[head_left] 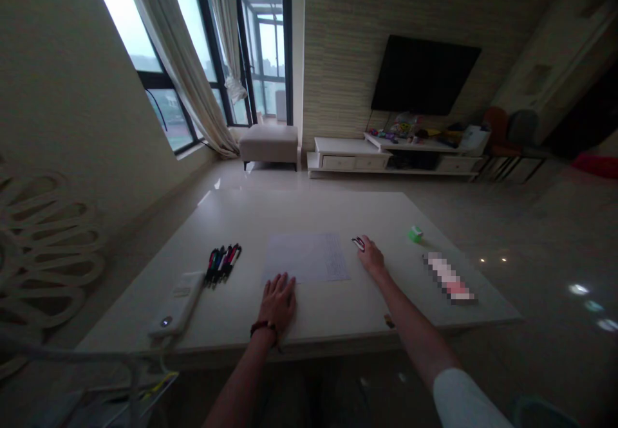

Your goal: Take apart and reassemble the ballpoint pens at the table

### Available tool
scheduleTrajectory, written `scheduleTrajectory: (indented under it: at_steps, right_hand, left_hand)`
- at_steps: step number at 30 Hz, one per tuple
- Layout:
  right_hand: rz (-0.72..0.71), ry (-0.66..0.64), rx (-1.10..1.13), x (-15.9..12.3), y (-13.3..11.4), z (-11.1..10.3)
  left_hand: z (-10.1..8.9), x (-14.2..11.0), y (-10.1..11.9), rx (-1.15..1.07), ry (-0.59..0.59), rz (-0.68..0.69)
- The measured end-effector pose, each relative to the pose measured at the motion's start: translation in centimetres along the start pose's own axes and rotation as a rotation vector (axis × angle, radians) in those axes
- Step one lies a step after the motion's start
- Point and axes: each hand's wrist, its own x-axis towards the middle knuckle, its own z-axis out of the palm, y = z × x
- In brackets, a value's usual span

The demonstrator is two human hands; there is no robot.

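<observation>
Currently, my right hand (371, 259) is closed on a small dark-red-and-white object (358, 243), which pokes out leftward past my fingers, just right of the paper sheet (304, 257). My left hand (279, 300) lies flat, fingers loosely apart, at the sheet's near-left corner on the table (333, 312).

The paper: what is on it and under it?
The left hand partly covers the near edge of the paper; faint writing shows along its right side. The table is visible around it, but anything directly underneath is hidden.
</observation>
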Motion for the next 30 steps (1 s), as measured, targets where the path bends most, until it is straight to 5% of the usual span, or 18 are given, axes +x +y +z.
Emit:
scheduleTrajectory:
  at_steps: [7, 12, 18, 21, 30]
  right_hand:
    - [-0.005, 0.259, -0.028, -4.4, 1.6, 1.2]
    - [-0.058, 0.332, 0.076, -8.3, 2.9, 1.4]
    - [-0.116, 0.314, 0.132, -10.7, 4.3, 0.8]
    - [-0.112, 0.292, 0.126, -10.8, 4.2, 0.8]
    - [-0.048, 0.257, 0.127, -10.3, 3.8, 0.7]
  left_hand:
    - [0.0, -0.2, 0.2, -0.009, 0.007, -0.006]
    - [-0.6, -0.3, 0.1, -0.065, 0.108, -0.04]
    - [-5.5, 1.1, -6.2, 0.023, 0.171, -0.519]
    - [-7.6, 1.2, -9.5, 0.06, 0.147, -0.579]
    - [-6.8, 2.4, -11.5, 0.048, 0.061, -0.714]
